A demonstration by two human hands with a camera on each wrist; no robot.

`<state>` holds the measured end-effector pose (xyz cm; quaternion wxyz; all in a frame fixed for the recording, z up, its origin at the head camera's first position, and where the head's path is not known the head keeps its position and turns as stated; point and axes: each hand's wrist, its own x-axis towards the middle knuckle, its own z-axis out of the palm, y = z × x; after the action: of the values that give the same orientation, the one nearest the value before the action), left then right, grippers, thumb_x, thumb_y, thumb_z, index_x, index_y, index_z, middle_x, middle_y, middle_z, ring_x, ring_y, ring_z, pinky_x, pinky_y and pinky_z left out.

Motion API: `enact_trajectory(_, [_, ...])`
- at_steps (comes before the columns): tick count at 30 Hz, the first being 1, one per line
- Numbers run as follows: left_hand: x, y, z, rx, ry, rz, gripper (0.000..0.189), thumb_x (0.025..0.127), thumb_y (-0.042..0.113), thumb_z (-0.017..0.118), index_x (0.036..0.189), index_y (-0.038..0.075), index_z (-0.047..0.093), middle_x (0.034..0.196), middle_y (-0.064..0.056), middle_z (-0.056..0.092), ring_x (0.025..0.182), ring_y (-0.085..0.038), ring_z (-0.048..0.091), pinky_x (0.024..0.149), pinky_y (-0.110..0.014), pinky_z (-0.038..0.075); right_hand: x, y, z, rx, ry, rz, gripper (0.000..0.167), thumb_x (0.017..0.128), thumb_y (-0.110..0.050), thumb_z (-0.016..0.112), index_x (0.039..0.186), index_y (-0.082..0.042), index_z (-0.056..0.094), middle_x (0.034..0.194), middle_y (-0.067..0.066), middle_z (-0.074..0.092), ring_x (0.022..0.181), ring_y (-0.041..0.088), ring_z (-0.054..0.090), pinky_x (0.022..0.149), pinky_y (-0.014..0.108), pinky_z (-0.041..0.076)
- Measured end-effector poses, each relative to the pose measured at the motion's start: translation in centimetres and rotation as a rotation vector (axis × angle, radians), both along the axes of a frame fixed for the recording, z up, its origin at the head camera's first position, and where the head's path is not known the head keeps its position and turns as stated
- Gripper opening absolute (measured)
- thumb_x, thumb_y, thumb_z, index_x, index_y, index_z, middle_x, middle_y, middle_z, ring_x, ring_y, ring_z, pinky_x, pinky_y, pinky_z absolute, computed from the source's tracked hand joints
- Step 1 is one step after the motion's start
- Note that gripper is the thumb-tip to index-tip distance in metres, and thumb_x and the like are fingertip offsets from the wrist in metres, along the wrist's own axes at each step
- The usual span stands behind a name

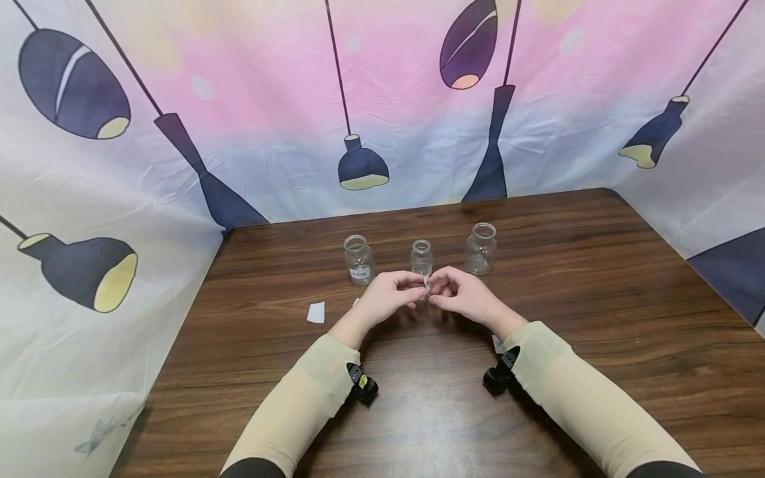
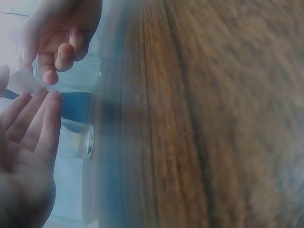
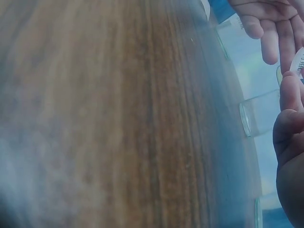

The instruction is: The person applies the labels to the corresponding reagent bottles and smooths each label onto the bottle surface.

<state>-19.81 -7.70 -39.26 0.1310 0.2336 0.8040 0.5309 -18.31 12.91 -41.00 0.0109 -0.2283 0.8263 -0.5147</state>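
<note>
Both hands meet over the table just in front of the middle glass jar (image 1: 421, 257). Between their fingertips is a small white label (image 1: 427, 284), slightly bent, with print on it in the right wrist view. My left hand (image 1: 387, 295) pinches one side of the label with thumb and forefinger, its other fingers fairly straight. On the opposite side, the thumb and curled forefinger of my right hand (image 1: 463, 295) pinch it. A glass jar bearing a printed label (image 1: 358, 259) stands beyond the left hand, and a plain glass jar (image 1: 481, 249) beyond the right. All three jars lack lids.
A white paper piece (image 1: 315, 312) lies on the wooden table (image 1: 269, 372) left of the left hand. Another scrap (image 1: 356, 302) shows partly behind that hand. A printed paper piece (image 1: 497, 344) lies by the right wrist. Patterned cloth (image 1: 287, 99) hangs behind the table.
</note>
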Motion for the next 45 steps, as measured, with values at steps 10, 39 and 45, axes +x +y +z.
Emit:
enact_trajectory(10, [0.02, 0.13, 0.01, -0.018, 0.016, 0.024, 0.029, 0.091, 0.019, 0.061, 0.114, 0.002, 0.065, 0.097, -0.010, 0.069, 0.076, -0.027, 0.067, 0.071, -0.034, 0.053, -0.03, 0.19, 0.03, 0.014, 0.026, 0.007, 0.025, 0.083, -0.015, 0.071, 0.106, -0.009, 0.062, 0.085, 0.001, 0.061, 0.068, 0.017, 0.055, 0.059, 0.028, 0.045])
enact_trajectory(39, [0.23, -0.05, -0.07, 0.031, 0.007, 0.004, 0.026, 0.091, 0.008, 0.059, 0.114, -0.003, 0.064, 0.105, -0.017, 0.065, 0.083, -0.030, 0.065, 0.078, -0.043, 0.052, -0.62, -0.44, -0.05, -0.024, -0.070, -0.080, 0.010, 0.088, -0.013, 0.065, 0.093, -0.005, 0.060, 0.070, 0.005, 0.058, 0.061, 0.029, 0.057, 0.050, 0.031, 0.046])
enact_trajectory(45, [0.07, -0.11, -0.09, 0.073, -0.026, -0.029, 0.028, 0.092, 0.005, 0.056, 0.115, -0.008, 0.061, 0.100, -0.028, 0.064, 0.094, -0.042, 0.061, 0.081, -0.049, 0.049, -0.60, -0.40, -0.08, -0.026, -0.068, -0.078, 0.010, 0.089, -0.013, 0.065, 0.089, -0.005, 0.058, 0.066, 0.004, 0.057, 0.059, 0.029, 0.055, 0.049, 0.030, 0.044])
